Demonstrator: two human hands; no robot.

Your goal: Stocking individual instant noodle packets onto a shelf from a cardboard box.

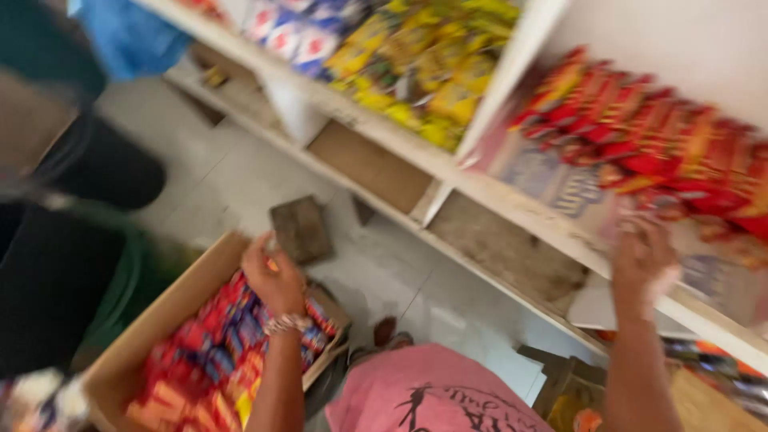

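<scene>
My left hand [274, 280] reaches down into an open cardboard box [164, 308] full of red snack packets [208, 360]; its fingers curl over the packets at the box's far end, and whether it grips one is blurred. My right hand [640, 260] is raised to the white shelf [512, 204], fingers spread against the row of red snack packets [664, 144] lying there. A beaded bracelet sits on my left wrist. My pink shirt fills the bottom middle.
Yellow packets [424, 64] and red-and-white packets [296, 36] fill the shelf bay to the left. A brown block [300, 230] lies on the pale floor. Another person in dark clothes [72, 240] stands at the left. Lower shelf bays hold only cardboard liners.
</scene>
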